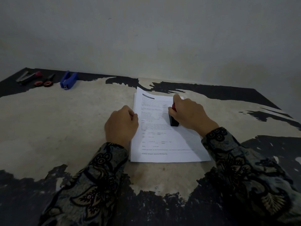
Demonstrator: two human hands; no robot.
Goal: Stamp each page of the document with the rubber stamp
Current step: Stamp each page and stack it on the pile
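A stack of white printed pages point(162, 141) lies on the worn table point(65, 128), just right of centre. My right hand point(189, 115) grips a black rubber stamp with a red top point(173, 119), which stands on the right side of the top page. Resting at the stack's left edge is my left hand point(121, 126), its fingers curled; they appear to hold nothing. The top left corner of the upper page lifts slightly.
At the far left of the table lie a blue stapler point(68, 79), red-handled scissors point(46, 81) and a dark tool with a red end point(28, 76). A plain wall point(146, 38) rises behind the table's far edge.
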